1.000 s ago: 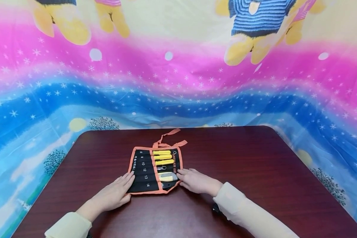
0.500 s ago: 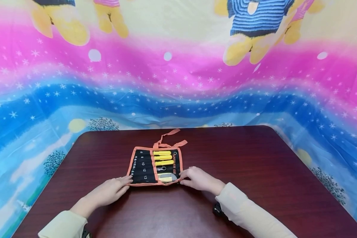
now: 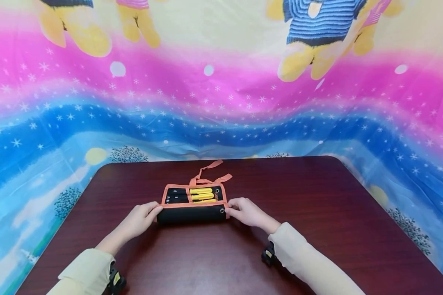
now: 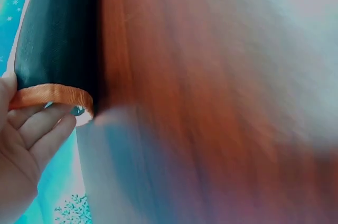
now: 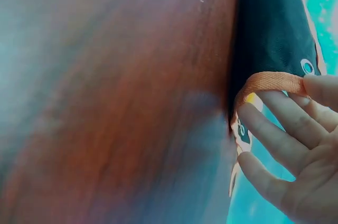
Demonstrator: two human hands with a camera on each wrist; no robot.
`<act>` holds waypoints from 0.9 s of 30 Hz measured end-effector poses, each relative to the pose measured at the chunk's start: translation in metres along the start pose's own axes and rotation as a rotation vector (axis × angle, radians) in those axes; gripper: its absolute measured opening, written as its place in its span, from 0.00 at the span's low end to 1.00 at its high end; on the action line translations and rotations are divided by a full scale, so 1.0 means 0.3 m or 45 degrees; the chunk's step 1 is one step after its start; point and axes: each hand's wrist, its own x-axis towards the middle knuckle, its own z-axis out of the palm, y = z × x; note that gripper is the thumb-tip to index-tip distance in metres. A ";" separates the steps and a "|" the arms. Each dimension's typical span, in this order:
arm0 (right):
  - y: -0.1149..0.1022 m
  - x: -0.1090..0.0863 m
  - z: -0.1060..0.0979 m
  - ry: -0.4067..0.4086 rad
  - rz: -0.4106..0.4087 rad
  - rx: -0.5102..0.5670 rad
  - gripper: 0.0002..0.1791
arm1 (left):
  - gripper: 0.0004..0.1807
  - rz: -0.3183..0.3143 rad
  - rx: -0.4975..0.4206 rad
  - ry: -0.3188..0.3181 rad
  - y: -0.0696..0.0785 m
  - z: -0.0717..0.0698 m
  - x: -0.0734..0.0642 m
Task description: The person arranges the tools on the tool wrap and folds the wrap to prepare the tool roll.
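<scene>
A black tool roll point(image 3: 192, 214) with orange edging lies on the table, its near part folded over toward the back. My left hand point(image 3: 142, 218) pinches the left end of the fold, thumb on top and fingers inside, as the left wrist view shows at the orange edging point(image 4: 53, 93). At the right end, my right hand point(image 3: 248, 212) pinches the folded edge beside a metal eyelet point(image 5: 307, 66), its other fingers spread under the fold. Yellow-handled tools point(image 3: 202, 196) show in the pockets beyond the fold; the lower pockets are covered.
Orange tie straps point(image 3: 210, 179) trail from the roll's far edge toward the back of the dark red wooden table point(image 3: 299, 192). Behind the table hangs a printed cloth point(image 3: 221, 102). A black wrist device point(image 3: 268, 255) sits below the right sleeve.
Both hands have lifted the roll's near edge and turned it away from the person. The fold now covers the lower pockets and the grey-and-yellow tool. The straps have stayed put.
</scene>
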 end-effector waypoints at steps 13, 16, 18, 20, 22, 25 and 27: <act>0.020 0.076 0.014 0.125 0.288 0.174 0.13 | 0.13 -0.268 -0.163 0.091 -0.019 0.034 0.112; 0.022 0.091 0.018 0.135 0.349 0.184 0.10 | 0.13 -0.325 -0.184 0.083 -0.028 0.046 0.125; 0.022 0.100 0.022 0.139 0.382 0.198 0.07 | 0.13 -0.367 -0.190 0.080 -0.033 0.054 0.136; 0.022 0.109 0.026 0.138 0.412 0.216 0.07 | 0.12 -0.393 -0.185 0.081 -0.036 0.060 0.145; 0.023 0.114 0.028 0.125 0.402 0.202 0.12 | 0.11 -0.413 -0.189 0.071 -0.038 0.063 0.151; 0.021 0.112 0.031 0.085 0.340 0.167 0.18 | 0.14 -0.395 -0.209 0.044 -0.043 0.061 0.149; 0.017 0.105 0.029 0.050 0.292 0.120 0.19 | 0.18 -0.337 -0.214 0.039 -0.048 0.055 0.141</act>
